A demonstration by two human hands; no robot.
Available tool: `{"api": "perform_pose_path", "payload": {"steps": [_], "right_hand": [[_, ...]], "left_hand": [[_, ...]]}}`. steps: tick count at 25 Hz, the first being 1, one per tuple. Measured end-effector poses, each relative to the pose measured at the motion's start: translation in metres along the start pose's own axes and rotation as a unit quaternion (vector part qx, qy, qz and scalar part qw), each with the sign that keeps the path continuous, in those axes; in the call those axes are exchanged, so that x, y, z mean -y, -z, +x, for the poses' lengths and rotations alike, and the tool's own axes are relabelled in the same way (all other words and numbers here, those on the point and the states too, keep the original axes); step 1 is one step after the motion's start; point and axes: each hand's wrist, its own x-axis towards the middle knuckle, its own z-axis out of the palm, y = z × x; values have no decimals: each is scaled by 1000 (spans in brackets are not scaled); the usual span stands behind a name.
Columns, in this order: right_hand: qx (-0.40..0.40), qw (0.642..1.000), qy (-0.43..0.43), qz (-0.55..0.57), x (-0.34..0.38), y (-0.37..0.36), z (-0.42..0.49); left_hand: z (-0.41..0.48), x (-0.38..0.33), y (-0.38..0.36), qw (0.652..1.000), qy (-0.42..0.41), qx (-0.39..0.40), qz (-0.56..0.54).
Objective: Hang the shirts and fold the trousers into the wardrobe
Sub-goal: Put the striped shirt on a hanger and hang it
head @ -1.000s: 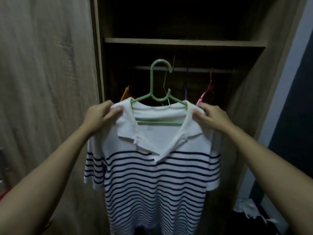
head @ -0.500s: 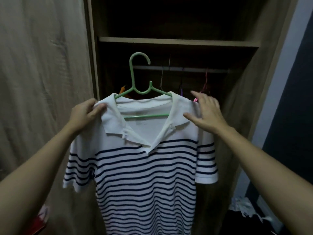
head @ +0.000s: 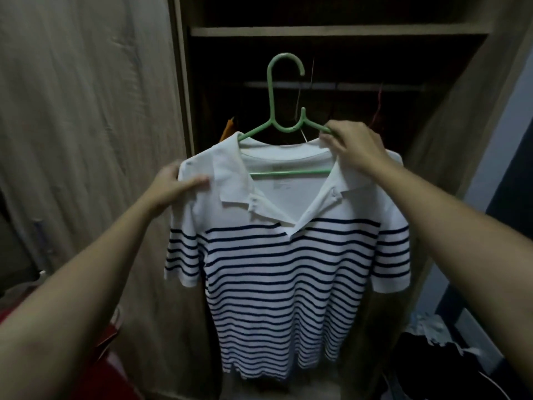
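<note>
A white polo shirt with navy stripes (head: 288,269) hangs on a green plastic hanger (head: 277,90), held up in front of the open wardrobe (head: 331,31). My left hand (head: 176,183) pinches the shirt's left shoulder, thumb on the front of the fabric. My right hand (head: 354,148) grips the hanger's right arm together with the collar at the right shoulder. The hanger's hook stands free in the air, in front of the hanging rail (head: 360,86) and not on it.
Thin hangers, an orange one (head: 227,128) and a reddish one (head: 377,111), hang from the rail in the dark interior. A wooden door panel (head: 95,111) stands at the left. Dark clothes (head: 432,359) lie low right, something red (head: 106,342) low left.
My right hand has moved from the shirt's right shoulder up to the collar and closed on the hanger's arm. The shirt sits higher and nearer the wardrobe's middle.
</note>
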Motion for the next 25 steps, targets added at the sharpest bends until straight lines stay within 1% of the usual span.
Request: {"api": "perform_pose_path", "payload": {"steps": [1, 2, 3, 4, 5, 6, 7, 8, 10, 11, 12, 14, 15, 16, 17, 18, 20, 23, 25], "right_hand": [[-12, 1000, 8, -22, -3, 2, -1], [-31, 997, 27, -62, -5, 2, -5], [-52, 992, 53, -105, -6, 1, -9], [-66, 984, 81, -142, -6, 0, -14], [-70, 979, 101, -163, -5, 0, -19], [-69, 977, 99, -174, -3, 0, -21], [-63, 978, 84, -178, -1, 2, -21], [-56, 980, 64, -178, 1, 3, -19], [-46, 981, 39, -183, 1, 5, -17], [-44, 982, 35, -181, 0, 5, -19], [-44, 983, 33, -176, -2, 3, -21], [-35, 984, 31, -173, -4, 0, -24], [-28, 984, 30, -174, -4, -3, -24], [-22, 985, 33, -170, -3, -6, -24], [-22, 985, 43, -164, 0, -9, -26], [-22, 985, 62, -162, 2, -11, -27], [-35, 984, 84, -155, -1, -16, -33], [-30, 988, 98, -116, -10, -26, -44], [1, 992, 96, -83, -12, -30, -52]], "left_hand": [[-7, 19, -6, 993, 101, 18, 64], [-18, 37, -13, 990, 64, 85, 95], [-20, 49, -17, 981, 11, 184, 63], [-34, 54, -11, 973, -51, 219, 51], [-37, 54, -6, 979, -74, 187, 38], [-38, 56, 4, 985, -80, 145, 53], [-34, 52, 4, 983, -98, 137, 76], [-36, 48, 12, 972, -100, 181, 110], [-25, 34, 26, 938, -95, 286, 169], [-20, 23, 33, 931, -111, 303, 170], [-20, 6, 42, 937, -130, 297, 130], [-25, -38, 55, 955, -176, 239, 2], [-31, -59, 53, 951, -216, 218, -34], [-38, -79, 49, 942, -265, 205, -11], [-46, -93, 41, 926, -318, 200, 42], [-55, -104, 32, 901, -371, 193, 115], [-64, -110, 19, 864, -423, 176, 209], [-80, -95, 8, 843, -465, 151, 224], [-100, -83, -4, 846, -484, 127, 183]]}}
